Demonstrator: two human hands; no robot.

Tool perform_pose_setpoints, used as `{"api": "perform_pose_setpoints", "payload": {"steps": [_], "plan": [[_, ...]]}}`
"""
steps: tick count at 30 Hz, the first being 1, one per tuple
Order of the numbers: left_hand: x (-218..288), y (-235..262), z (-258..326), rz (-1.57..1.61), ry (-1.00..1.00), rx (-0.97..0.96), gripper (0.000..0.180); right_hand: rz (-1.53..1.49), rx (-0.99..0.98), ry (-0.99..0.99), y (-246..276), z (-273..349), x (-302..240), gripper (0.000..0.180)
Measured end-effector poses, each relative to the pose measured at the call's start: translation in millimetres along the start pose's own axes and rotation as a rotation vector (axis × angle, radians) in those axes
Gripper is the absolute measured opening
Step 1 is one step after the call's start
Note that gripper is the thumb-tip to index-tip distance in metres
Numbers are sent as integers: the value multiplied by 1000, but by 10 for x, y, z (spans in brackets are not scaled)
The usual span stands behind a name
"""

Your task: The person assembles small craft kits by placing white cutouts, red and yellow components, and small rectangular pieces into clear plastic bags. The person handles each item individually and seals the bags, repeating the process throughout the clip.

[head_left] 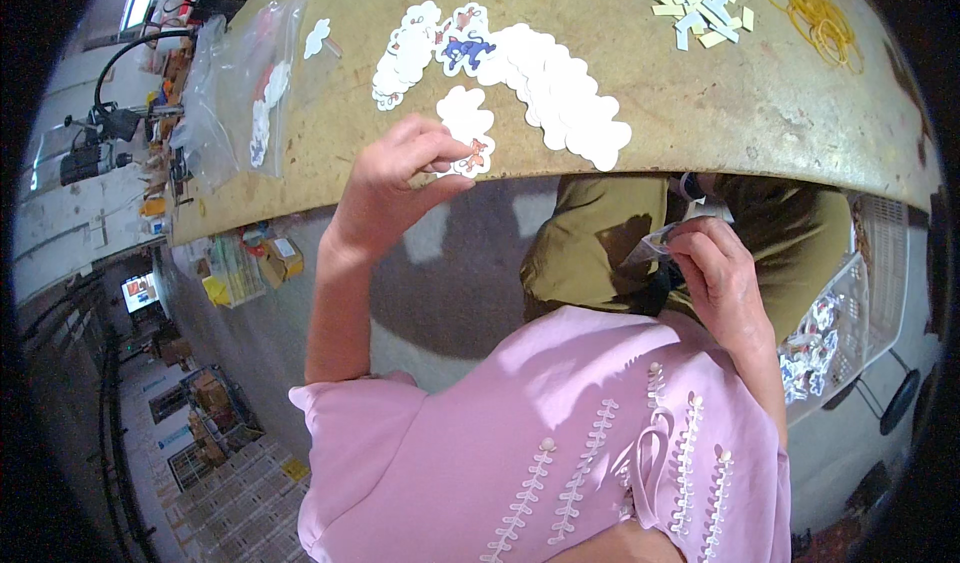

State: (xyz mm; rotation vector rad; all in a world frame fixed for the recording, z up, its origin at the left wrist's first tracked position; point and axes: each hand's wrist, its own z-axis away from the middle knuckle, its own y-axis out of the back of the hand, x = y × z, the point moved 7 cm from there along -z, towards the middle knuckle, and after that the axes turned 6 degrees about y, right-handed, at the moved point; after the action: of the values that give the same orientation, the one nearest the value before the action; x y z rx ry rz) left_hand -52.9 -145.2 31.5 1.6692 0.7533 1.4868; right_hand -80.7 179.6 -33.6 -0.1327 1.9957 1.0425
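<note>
My left hand (395, 178) is at the near table edge, thumb and forefinger apart. The forefinger's tip lies over a white scallop-edged paper cutout (465, 113) with a small reddish figure at its lower end. Whether the fingers touch it I cannot tell. Above my lap, my right hand (715, 273) pinches a small clear plastic bag (650, 248); its contents are hidden. Beyond my left hand lie a fanned row of blank white cutouts (565, 98), a smaller overlapping pile (408, 58) and a cutout with a dark blue figure (466, 53).
Yellow and pale strips (700, 3) and yellow rubber bands (815, 18) lie at the far right of the table (330, 133). A large clear bag (230, 93) and a small cloud-shaped piece (318, 38) are at the left. A white basket (850, 313) with printed pieces stands right of my legs.
</note>
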Motion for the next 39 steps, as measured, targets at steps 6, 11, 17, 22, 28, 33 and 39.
{"api": "perform_pose_setpoints", "payload": {"steps": [6,11,17,22,28,33,39], "plan": [[-106,28,-68,169,96,-93,27,-4,-1,-10,16,-26,-25,20],[-2,81,-88,-128,-68,92,16,42,71,41,90,-15,-82,21],[318,68,47,-63,-123,612,14,210,151,221,180,-106,-279,28],[1109,-402,-7,427,5,388,25,275,154,282,233,-214,-485,28],[1278,-765,-118,151,-133,292,19,235,96,290,179,-194,-556,29],[1380,-853,-184,-36,-127,122,12,196,45,290,112,-226,-581,33],[690,-460,-85,-176,-101,406,49,177,177,153,251,-100,-309,28]]}}
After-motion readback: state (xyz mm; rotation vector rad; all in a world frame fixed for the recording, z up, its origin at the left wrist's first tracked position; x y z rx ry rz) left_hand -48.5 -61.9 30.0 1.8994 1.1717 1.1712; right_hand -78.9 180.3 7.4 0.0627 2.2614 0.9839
